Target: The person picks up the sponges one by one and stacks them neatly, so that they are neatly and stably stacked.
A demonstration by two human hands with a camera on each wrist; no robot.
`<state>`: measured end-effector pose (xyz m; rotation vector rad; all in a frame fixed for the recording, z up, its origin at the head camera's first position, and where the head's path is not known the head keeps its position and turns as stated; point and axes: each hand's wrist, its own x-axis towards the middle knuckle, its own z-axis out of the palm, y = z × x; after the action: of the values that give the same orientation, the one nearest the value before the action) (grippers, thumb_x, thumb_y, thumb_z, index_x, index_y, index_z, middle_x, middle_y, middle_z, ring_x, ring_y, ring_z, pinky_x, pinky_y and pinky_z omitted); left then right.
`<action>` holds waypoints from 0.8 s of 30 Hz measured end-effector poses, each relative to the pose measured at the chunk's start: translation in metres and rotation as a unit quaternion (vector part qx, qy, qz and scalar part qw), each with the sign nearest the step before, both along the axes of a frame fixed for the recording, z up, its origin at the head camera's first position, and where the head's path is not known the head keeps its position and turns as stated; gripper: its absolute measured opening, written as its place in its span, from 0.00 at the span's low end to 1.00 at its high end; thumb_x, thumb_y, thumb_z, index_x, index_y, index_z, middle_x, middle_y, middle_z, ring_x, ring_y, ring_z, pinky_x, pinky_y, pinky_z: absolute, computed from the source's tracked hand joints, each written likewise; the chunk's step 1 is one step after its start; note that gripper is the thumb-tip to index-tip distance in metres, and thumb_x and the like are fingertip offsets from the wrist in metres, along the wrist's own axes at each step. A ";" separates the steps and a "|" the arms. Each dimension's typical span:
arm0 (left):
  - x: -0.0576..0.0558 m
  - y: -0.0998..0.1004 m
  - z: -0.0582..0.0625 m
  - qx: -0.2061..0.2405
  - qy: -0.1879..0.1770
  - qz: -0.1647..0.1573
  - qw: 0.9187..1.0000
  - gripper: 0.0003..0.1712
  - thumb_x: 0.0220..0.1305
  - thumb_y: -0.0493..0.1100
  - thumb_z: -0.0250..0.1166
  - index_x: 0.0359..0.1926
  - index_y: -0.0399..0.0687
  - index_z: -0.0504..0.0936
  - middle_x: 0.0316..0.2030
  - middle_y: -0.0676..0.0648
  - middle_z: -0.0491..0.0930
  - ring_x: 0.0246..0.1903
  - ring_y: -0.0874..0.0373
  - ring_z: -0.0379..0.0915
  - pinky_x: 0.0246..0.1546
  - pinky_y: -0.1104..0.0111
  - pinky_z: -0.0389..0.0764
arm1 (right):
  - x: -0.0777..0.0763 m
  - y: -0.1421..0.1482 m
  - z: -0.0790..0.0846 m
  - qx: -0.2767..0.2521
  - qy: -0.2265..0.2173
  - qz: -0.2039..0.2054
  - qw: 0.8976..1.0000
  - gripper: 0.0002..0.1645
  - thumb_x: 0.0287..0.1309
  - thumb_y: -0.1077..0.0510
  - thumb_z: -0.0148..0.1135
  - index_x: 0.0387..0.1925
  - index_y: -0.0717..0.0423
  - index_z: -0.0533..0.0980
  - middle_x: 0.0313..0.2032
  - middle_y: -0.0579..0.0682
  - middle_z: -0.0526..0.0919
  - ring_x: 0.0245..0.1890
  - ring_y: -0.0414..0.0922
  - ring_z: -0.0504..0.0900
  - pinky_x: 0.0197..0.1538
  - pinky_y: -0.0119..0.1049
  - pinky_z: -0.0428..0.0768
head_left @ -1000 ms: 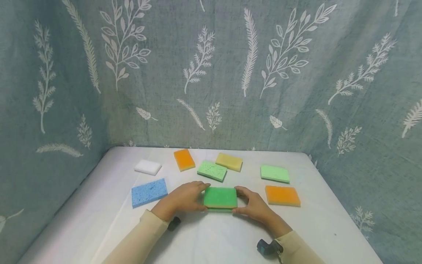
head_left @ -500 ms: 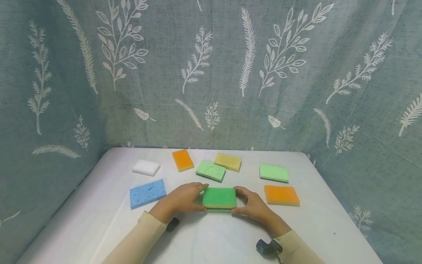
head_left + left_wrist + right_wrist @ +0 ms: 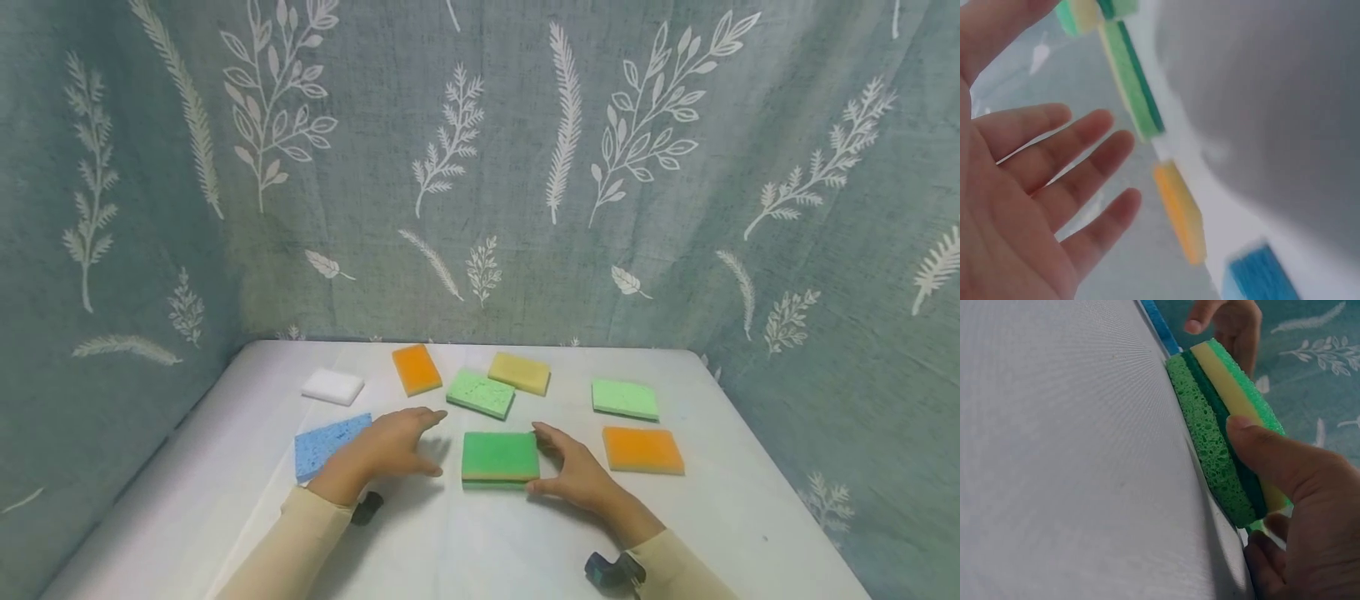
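Two sponges lie stacked at the table's middle. The upper one, a green-topped sponge (image 3: 500,454) with a yellow layer, sits flat on a light green porous sponge (image 3: 1207,434) with a dark green scouring layer. At the stack's right end is my right hand (image 3: 577,475), its thumb on the near side and its fingers round the far side. My left hand (image 3: 386,446) hovers to the left of the stack, apart from it, fingers spread and palm bare in the left wrist view. Behind that hand a blue sponge (image 3: 322,446) is partly hidden.
A white sponge (image 3: 333,387), an orange one (image 3: 417,369), a speckled green one (image 3: 481,392) and a yellow one (image 3: 519,372) lie farther back. To the right are a pale green sponge (image 3: 625,398) and an orange sponge (image 3: 642,450). Patterned cloth (image 3: 480,167) walls the table's back and sides.
My left hand has let go of the sponge stack and moved left, its fingers opening. The right hand stays at the stack's right end, and the stack has not shifted on the table.
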<state>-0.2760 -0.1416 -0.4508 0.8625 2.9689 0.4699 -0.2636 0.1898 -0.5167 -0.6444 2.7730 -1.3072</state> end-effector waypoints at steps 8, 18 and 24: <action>-0.001 -0.041 0.001 -0.013 0.011 0.037 0.999 0.49 0.43 0.57 0.79 0.65 0.43 0.73 0.59 0.42 0.74 0.60 0.46 0.69 0.60 0.52 0.68 | -0.001 -0.003 -0.001 -0.013 0.020 0.017 1.000 0.57 0.38 0.42 0.80 0.68 0.54 0.65 0.64 0.52 0.71 0.61 0.52 0.72 0.64 0.53 0.66; 0.001 -0.084 -0.003 -0.005 -0.005 0.088 0.996 0.49 0.42 0.57 0.79 0.64 0.42 0.73 0.60 0.37 0.72 0.59 0.41 0.68 0.58 0.45 0.68 | -0.001 0.001 -0.005 -0.008 0.031 0.018 0.999 0.54 0.38 0.43 0.80 0.67 0.54 0.67 0.62 0.50 0.73 0.61 0.51 0.73 0.64 0.52 0.67; -0.001 -0.103 -0.005 -0.014 -0.029 0.132 0.991 0.53 0.39 0.56 0.81 0.66 0.40 0.71 0.63 0.34 0.67 0.61 0.37 0.64 0.59 0.42 0.65 | -0.003 -0.001 -0.004 -0.018 0.027 0.029 0.999 0.53 0.39 0.43 0.80 0.67 0.54 0.67 0.61 0.49 0.74 0.60 0.49 0.73 0.65 0.52 0.66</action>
<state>-0.2768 -0.2449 -0.4562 0.4450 3.0387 0.4474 -0.2664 0.1892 -0.5208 -0.7661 2.7553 -1.3510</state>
